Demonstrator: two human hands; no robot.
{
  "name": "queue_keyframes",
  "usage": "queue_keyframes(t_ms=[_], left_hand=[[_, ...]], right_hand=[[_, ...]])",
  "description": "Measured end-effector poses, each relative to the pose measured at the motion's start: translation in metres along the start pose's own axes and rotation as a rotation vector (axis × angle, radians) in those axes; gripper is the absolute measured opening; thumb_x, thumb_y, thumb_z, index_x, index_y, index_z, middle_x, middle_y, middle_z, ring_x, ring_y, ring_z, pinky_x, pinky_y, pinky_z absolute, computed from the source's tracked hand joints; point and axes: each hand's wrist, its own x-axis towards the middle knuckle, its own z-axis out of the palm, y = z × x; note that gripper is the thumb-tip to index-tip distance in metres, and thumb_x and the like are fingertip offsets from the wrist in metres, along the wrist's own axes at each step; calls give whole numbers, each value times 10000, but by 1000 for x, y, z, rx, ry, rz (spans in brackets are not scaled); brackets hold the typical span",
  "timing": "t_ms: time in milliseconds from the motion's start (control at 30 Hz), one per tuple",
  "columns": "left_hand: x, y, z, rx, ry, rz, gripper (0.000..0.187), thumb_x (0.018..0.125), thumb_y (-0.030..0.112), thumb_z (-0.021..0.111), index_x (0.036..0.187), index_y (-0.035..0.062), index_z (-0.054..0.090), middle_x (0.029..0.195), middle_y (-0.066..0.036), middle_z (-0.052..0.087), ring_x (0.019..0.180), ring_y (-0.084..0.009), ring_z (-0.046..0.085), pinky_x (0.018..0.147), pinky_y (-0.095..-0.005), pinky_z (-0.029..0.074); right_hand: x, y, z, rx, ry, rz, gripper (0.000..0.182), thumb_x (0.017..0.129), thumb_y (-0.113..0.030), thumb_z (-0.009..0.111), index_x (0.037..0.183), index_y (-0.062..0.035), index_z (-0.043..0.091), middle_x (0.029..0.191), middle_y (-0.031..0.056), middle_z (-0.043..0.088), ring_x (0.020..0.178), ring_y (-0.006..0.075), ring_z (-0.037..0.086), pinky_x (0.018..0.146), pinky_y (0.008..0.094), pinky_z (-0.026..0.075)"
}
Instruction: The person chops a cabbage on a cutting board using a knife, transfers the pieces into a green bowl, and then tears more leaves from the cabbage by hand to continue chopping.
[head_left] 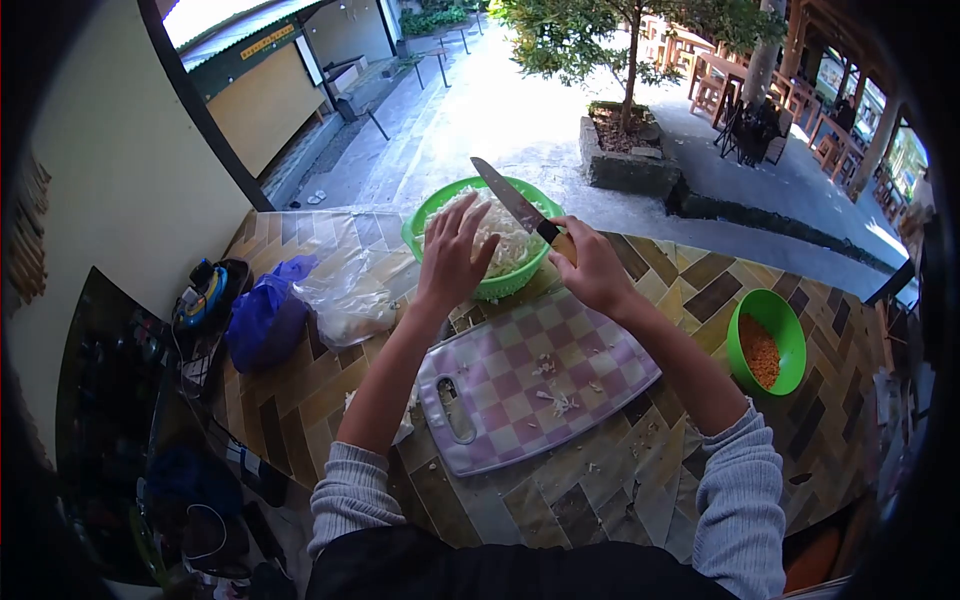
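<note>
My right hand [594,268] grips a kitchen knife [512,200] by its handle, the blade pointing up and to the left over a green colander [412,236]. White shredded cabbage [512,243] fills the colander. Above its left side is my left hand [455,250], fingers spread and holding nothing. Nearer to me lies a pink and white checkered cutting board [520,365] with a few white shreds on it.
A green bowl [786,335] with orange-brown crumbly contents stands on the right of the table. Clear plastic bags [350,305] and a blue plastic bag [268,315] lie on the left. Beyond are a tree planter [630,168] and wooden seating.
</note>
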Motion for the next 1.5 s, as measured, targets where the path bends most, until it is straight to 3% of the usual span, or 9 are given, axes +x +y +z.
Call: queue_keyframes(t_ms=[100, 400, 700, 800, 967, 1167, 1267, 1300, 1500], left_hand=[[-11, -12, 10, 39, -215, -134, 569, 988, 424, 458, 1414, 50, 413, 1477, -167, 390, 1380, -339, 349, 1152, -499, 225], [-9, 4, -11, 18, -238, -121, 510, 972, 387, 514, 1372, 75, 468, 1466, -139, 413, 1374, -309, 365, 1149, -491, 234], [-19, 63, -49, -178, -205, 72, 418, 924, 277, 615, 1273, 55, 556, 1351, -143, 530, 1256, -326, 497, 1059, -438, 380], [-44, 82, -47, -313, -216, 65, 421, 923, 274, 614, 1262, 32, 554, 1327, -152, 545, 1213, -343, 526, 1024, -426, 408], [-111, 96, -22, -414, -190, -62, 424, 918, 249, 620, 1260, 10, 545, 1290, -175, 561, 1169, -372, 549, 984, -407, 438], [-157, 116, 8, -460, -102, -326, 405, 895, 161, 620, 1261, 4, 546, 1269, -205, 568, 1170, -392, 546, 988, -414, 436], [-171, 115, 29, -457, 2, -269, 363, 882, 151, 616, 1215, 11, 578, 1195, -208, 601, 1112, -385, 569, 990, -417, 425], [-173, 115, 30, -454, 2, -257, 351, 879, 151, 616, 1201, 14, 587, 1169, -203, 611, 1090, -376, 577, 990, -419, 420], [-176, 119, 30, -368, -13, -225, 239, 868, 170, 627, 1080, 61, 642, 1048, -141, 645, 1019, -325, 597, 983, -434, 392]], right_hand=[[-10, 13, 2, -90, -50, -79, 425, 832, -72, 608, 1231, 32, 508, 1129, 271, 602, 1059, 430, 579, 918, 459, 460], [-34, -6, -22, -26, -14, -82, 423, 833, -59, 599, 1237, 36, 515, 1133, 259, 599, 1052, 419, 583, 931, 444, 459], [-99, -19, -63, 69, 104, -98, 411, 823, -72, 644, 1214, 10, 544, 1011, 243, 634, 930, 390, 624, 847, 406, 482], [-145, -20, -75, 99, 88, 83, 402, 826, -81, 654, 1208, -2, 558, 973, 211, 642, 875, 337, 635, 813, 373, 491], [-220, 17, -61, 163, 78, 268, 407, 836, -82, 654, 1224, -2, 560, 1036, 188, 658, 936, 267, 641, 850, 345, 488], [-247, 49, -36, 120, 30, 184, 429, 827, -96, 666, 1230, 5, 559, 1070, 190, 656, 1002, 289, 645, 888, 353, 485], [-238, 34, -36, -25, -124, 367, 446, 839, -121, 671, 1256, -15, 553, 1125, 190, 642, 1044, 277, 629, 906, 334, 472], [-239, 40, -30, -53, -33, 141, 429, 829, -148, 657, 1210, 21, 555, 1036, 211, 643, 970, 366, 637, 851, 394, 506], [-228, 25, -21, -545, -137, 65, 328, 844, -129, 641, 1141, -4, 585, 1048, 195, 611, 1006, 324, 604, 871, 426, 493]])
